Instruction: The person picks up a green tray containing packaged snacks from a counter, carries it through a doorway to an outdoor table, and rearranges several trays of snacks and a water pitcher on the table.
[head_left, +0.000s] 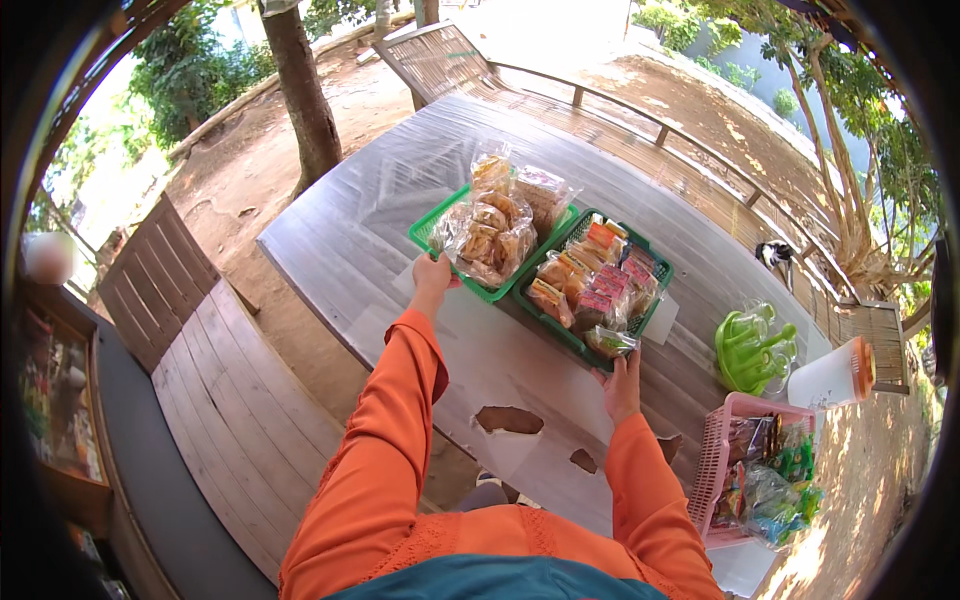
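Observation:
My left hand grips the near left corner of a light green plastic basket. Clear bags of bread or pastries fill it, along with a packet of brown sliced food. Against its right side stands a dark green plastic basket, whose near right corner is in my right hand. Small packaged breads with coloured labels lie inside it, and a clear packet rests at its near corner. Both baskets are on the wood-patterned table covering.
To the right are a green rack with glasses, a white container with an orange lid and a pink basket of packets. The covering has torn holes. A wooden bench stands left, a bamboo bench beyond.

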